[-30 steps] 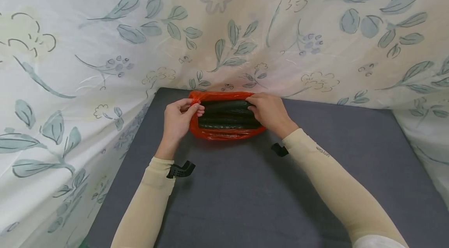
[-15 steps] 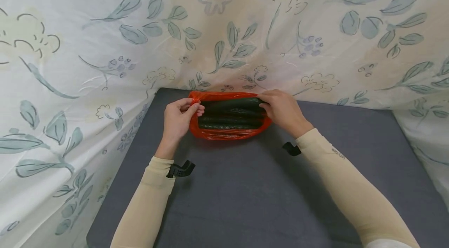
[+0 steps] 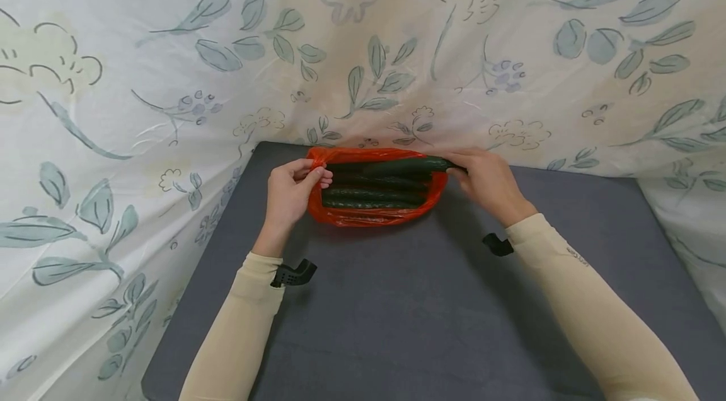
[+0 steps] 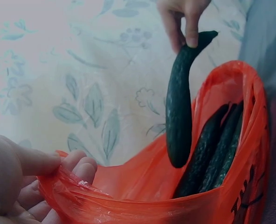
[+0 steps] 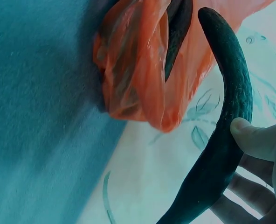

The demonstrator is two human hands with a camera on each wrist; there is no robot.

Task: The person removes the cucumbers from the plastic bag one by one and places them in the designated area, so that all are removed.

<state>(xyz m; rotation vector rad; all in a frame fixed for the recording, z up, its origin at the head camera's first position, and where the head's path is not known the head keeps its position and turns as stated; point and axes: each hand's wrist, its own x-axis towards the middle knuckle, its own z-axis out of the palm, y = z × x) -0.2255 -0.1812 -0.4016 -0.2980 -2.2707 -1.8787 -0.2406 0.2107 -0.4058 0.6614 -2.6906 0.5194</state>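
An orange-red plastic bag [image 3: 371, 219] lies at the far side of the table with its mouth open. Several dark green cucumbers [image 3: 371, 196] lie side by side in it. My left hand [image 3: 285, 196] pinches the bag's left rim between thumb and fingers. One curved cucumber [image 4: 179, 107] is in the grip of my right hand [image 3: 492, 183], near its stem end. In the left wrist view it hangs tilted above the bag's mouth, apart from the cucumbers inside. Thumb and fingers of the right hand lie on either side of it in the right wrist view.
A dark grey table [image 3: 386, 313] carries the bag near its back edge. White floral cloth [image 3: 363, 41] hangs behind and along the left side. Black wrist mounts [image 3: 293, 273] sit at both sleeves.
My right hand has moved to the right, drawing one cucumber up and partly out over the bag's right rim. The left hand keeps its pinch on the bag and has hardly moved.
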